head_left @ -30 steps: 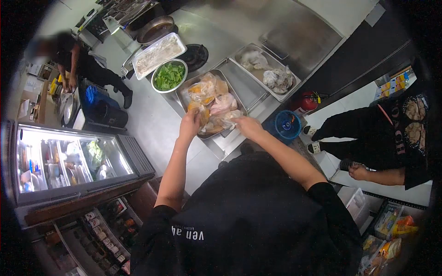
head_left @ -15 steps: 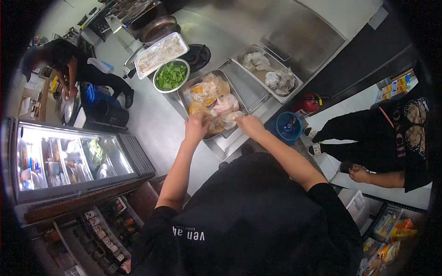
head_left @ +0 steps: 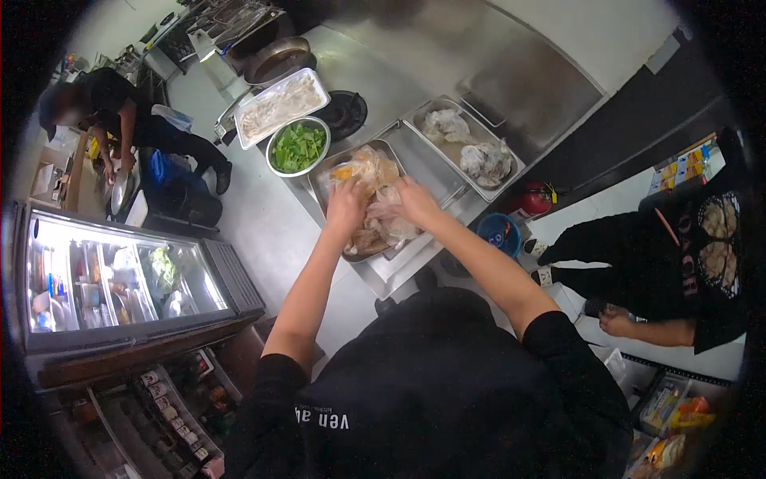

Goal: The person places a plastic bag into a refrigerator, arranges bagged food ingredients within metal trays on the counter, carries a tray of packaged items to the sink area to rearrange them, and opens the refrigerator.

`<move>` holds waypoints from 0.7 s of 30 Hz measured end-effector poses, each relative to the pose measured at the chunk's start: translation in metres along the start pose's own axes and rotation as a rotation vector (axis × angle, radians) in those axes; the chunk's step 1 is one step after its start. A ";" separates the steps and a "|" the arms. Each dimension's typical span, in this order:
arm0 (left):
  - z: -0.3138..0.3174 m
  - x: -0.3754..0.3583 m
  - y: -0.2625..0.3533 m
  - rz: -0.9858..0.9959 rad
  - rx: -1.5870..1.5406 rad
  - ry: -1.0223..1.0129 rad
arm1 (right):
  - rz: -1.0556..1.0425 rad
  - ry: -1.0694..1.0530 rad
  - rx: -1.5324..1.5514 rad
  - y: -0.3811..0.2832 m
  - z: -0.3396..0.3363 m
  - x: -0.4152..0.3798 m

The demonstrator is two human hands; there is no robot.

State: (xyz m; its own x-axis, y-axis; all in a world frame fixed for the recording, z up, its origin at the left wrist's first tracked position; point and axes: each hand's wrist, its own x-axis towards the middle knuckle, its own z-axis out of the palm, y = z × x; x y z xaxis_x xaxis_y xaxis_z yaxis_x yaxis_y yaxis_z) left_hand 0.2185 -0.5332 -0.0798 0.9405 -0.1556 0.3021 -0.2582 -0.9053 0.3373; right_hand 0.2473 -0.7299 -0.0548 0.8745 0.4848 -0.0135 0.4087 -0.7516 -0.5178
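Hands have moved from the tray's near edge onto the bagged meat: left hand and right hand now clutch bags in the tray, suggesting sorting is underway.

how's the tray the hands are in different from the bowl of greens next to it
The metal tray is rectangular and holds clear plastic bags of pale and orange food; the bowl of greens is round and holds loose green leaves. The left hand and right hand are both in the tray on the bags, while nothing touches the bowl. Both are metal and sit on the steel counter.
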 end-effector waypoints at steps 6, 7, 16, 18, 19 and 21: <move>0.010 0.021 0.006 -0.083 0.297 -0.310 | -0.012 0.008 -0.130 0.010 0.021 0.062; 0.011 0.019 0.006 -0.171 0.206 -0.262 | -0.058 0.062 -0.184 0.018 0.031 0.072; 0.008 -0.014 -0.007 -0.209 0.141 -0.182 | -0.081 0.074 0.228 0.046 0.013 0.127; 0.007 -0.017 -0.003 -0.239 0.086 -0.102 | -0.120 0.072 0.308 0.046 0.001 0.127; 0.003 -0.016 0.001 -0.257 0.033 -0.032 | -0.124 0.022 0.427 0.043 -0.008 0.123; -0.004 -0.012 0.008 -0.395 -0.179 0.048 | -0.132 -0.025 0.542 0.039 -0.021 0.118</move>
State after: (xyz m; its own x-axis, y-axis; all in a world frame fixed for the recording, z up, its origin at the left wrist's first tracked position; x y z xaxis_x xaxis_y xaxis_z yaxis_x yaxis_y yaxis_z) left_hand 0.2040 -0.5372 -0.0769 0.9645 0.2110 0.1585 0.0809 -0.8081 0.5834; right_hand 0.3718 -0.7117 -0.0589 0.8157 0.5748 0.0644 0.3159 -0.3494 -0.8821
